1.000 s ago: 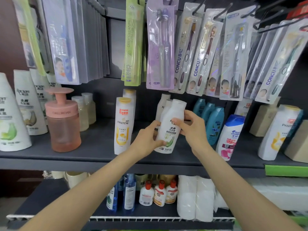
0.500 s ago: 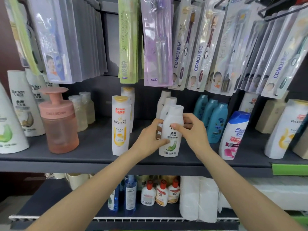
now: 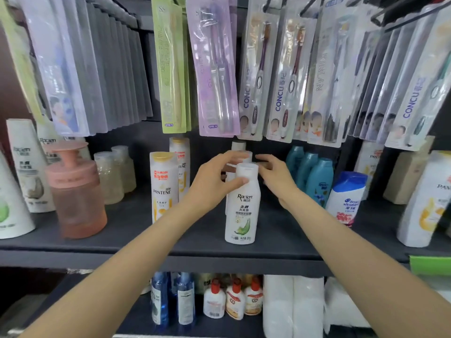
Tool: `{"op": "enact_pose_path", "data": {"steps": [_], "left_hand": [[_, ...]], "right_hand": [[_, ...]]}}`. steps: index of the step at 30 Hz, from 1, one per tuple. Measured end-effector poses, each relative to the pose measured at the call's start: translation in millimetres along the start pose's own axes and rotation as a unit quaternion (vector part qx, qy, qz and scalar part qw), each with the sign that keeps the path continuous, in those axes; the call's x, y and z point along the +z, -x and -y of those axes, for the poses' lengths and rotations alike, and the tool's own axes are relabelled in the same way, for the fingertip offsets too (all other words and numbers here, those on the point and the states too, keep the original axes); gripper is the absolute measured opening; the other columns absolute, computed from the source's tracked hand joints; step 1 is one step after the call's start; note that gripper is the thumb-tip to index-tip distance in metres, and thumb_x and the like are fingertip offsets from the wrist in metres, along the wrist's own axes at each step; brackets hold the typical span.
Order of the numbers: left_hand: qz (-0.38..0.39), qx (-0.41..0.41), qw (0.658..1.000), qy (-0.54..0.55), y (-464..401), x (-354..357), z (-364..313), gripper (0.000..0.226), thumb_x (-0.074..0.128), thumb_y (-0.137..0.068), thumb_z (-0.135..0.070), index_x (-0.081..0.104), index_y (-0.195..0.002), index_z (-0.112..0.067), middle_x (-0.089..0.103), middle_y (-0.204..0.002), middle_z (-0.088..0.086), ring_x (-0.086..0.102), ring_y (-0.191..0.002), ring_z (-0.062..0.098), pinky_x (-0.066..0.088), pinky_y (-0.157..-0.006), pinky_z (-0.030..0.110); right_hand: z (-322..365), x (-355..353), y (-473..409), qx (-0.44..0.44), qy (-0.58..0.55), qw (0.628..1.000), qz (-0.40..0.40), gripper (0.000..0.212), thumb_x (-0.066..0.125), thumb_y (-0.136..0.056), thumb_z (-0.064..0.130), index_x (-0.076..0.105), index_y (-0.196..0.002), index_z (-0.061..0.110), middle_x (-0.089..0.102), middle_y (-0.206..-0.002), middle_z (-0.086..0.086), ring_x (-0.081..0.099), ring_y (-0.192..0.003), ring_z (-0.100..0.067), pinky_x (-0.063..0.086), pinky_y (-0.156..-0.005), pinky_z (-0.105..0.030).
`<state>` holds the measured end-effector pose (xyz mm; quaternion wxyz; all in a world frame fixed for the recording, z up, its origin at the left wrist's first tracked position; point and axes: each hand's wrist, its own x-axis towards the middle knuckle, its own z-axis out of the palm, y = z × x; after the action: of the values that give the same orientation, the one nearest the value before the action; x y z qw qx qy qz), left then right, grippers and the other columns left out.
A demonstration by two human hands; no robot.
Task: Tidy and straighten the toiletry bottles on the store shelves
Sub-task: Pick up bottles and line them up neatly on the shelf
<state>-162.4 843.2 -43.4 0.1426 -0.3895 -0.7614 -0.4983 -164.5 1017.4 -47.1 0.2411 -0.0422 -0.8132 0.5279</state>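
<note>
Here the white Racien bottle (image 3: pixel 242 203) is standing upright near the front edge of the dark shelf (image 3: pixel 122 245), label facing out, at the head of a row of like bottles (image 3: pixel 238 147) running back behind it. The left hand (image 3: pixel 214 181) is lying against its upper part, thumb pressing on the shoulder just under the cap while the fingers are reaching loosely over the top towards the bottles behind. The right hand (image 3: pixel 278 179) is hovering just beside the cap with fingers relaxed and spread, and whether it is touching anything I cannot tell. The bottle is looking like smooth, stiff plastic, probably full and moderately heavy, tall on a small base, so it is likely tipping easily if nudged high. Holding it round the waist below the shoulder seems the steadier choice.
</note>
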Motion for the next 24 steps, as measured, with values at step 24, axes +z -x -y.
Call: {"op": "enact_pose_path", "data": {"steps": [24], "left_hand": [[-0.009, -0.045, 0.999, -0.014, 11.5, 11.6, -5.5, 0.043, 0.065, -0.085, -0.016, 0.054, -0.124, -0.03, 0.061, -0.113, -0.007, 0.058, -0.091, 0.003, 0.044, -0.068, 0.002]], "right_hand": [[5.4, -24.2, 38.9, -0.014, 0.004, 0.999, -0.046, 0.015, 0.063, -0.086, 0.016, 0.053, -0.083, 0.028, 0.065, -0.099, -0.008, 0.063, -0.097, -0.024, 0.052, -0.085, -0.052]]}}
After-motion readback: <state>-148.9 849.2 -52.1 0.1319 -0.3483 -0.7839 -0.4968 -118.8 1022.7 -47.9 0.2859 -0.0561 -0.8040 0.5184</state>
